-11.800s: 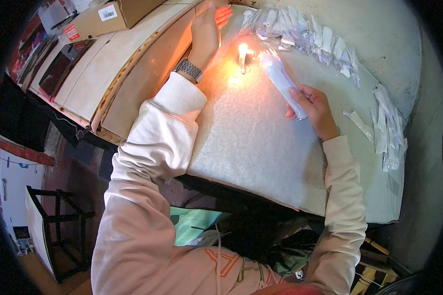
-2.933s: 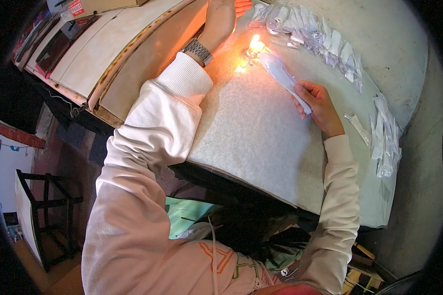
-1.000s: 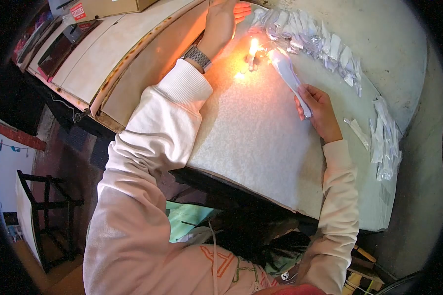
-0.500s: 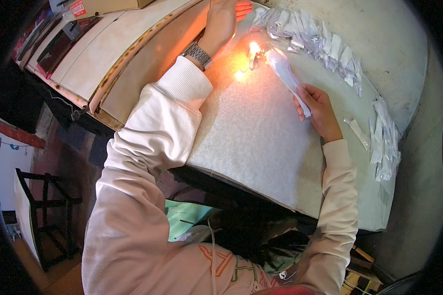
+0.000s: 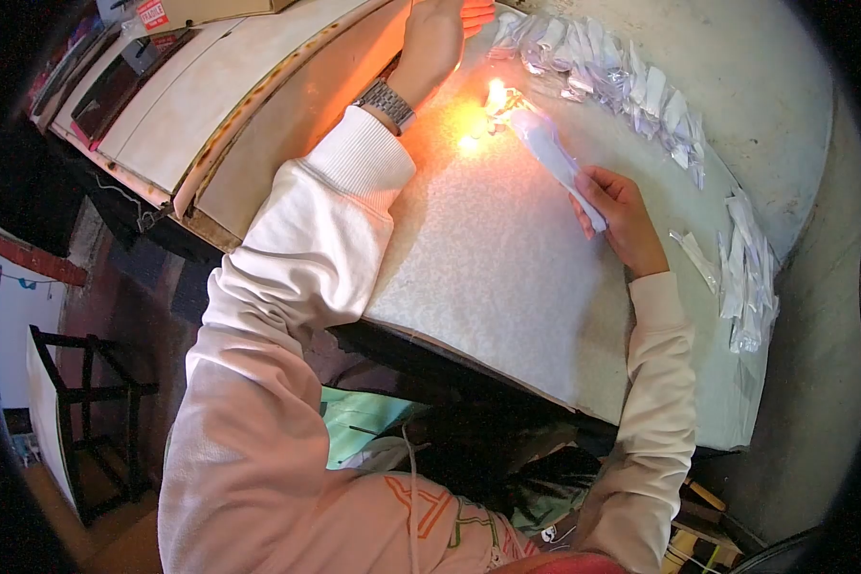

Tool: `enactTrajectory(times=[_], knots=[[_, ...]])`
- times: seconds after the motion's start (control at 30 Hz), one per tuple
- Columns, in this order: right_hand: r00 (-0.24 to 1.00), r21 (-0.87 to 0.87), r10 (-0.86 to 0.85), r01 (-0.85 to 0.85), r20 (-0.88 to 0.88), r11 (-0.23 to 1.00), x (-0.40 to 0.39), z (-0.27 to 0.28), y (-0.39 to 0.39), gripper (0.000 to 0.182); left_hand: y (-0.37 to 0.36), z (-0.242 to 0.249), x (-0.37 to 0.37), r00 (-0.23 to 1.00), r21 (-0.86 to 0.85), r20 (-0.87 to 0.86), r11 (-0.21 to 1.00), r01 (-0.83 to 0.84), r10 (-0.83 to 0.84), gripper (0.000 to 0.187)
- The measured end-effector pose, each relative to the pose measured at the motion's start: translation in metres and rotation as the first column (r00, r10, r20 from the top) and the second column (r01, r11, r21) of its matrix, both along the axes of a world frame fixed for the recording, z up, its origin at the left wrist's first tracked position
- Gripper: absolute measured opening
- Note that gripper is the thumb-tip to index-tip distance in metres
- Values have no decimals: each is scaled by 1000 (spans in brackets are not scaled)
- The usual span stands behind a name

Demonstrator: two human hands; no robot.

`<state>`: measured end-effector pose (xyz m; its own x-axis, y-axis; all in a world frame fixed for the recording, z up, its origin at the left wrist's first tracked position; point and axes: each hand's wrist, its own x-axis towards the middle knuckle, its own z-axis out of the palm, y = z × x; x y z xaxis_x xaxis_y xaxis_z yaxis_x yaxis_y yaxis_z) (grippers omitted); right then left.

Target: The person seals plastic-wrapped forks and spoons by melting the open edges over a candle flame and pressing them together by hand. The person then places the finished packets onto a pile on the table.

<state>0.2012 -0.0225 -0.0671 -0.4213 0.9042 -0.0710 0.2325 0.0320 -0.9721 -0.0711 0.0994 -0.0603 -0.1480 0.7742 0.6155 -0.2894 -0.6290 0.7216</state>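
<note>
Pale worktop (image 5: 488, 268), kinda squeezed in by a wall (image 5: 775, 86).
Plastic bundles (image 5: 593, 62) are strewn near the wall; over the worktop, a packet (image 5: 547, 146) is gripped in the right hand (image 5: 624, 215), slanted lengthwise, its far end pointed left toward a flame (image 5: 496, 93). Left hand's (image 5: 438, 33) fingers are opened out.

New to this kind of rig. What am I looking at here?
There's no machine: these are a person's bare hands. Every picture comes from one camera worn on their head, looking forward and down. The right hand holds a long, clear-wrapped white packet, its far end close to a small flame above the pale tabletop. Similar packets lie along the far edge, more at the right. The left hand is open, left of the flame. Glare hides what is burning.
</note>
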Motion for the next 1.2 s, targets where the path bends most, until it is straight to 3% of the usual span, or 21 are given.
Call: enactTrajectory(times=[0.07,0.27,0.47,0.57,0.77,0.87,0.97,1.2], knots=[[1000,-2,10,-10,-7,1000,0,0,0,24,-1,0,-2,989,78,-112,993,-90,98,41],[1000,1,26,-26,-4,1000,0,-1,0,25,2,-1,0,998,-21,44,999,50,-49,42],[1000,3,30,-30,2,1000,-1,1,-1,25,1,-1,-1,999,20,-30,1000,-10,10,41],[1000,7,25,-25,4,1000,-1,1,-1,25,3,-1,0,990,-45,95,993,113,-108,41],[1000,9,21,-20,-12,1000,1,-1,1,25,1,0,0,979,-115,152,981,154,-136,42],[1000,8,-2,2,-11,1000,0,-1,0,26,1,-1,-1,997,8,34,997,76,-76,43],[1000,13,-10,10,5,1000,-1,0,-1,27,-1,1,0,989,-89,91,988,123,-115,42],[1000,9,-6,6,13,1000,-4,2,-3,25,0,0,-2,994,-22,49,995,95,-94,41]])
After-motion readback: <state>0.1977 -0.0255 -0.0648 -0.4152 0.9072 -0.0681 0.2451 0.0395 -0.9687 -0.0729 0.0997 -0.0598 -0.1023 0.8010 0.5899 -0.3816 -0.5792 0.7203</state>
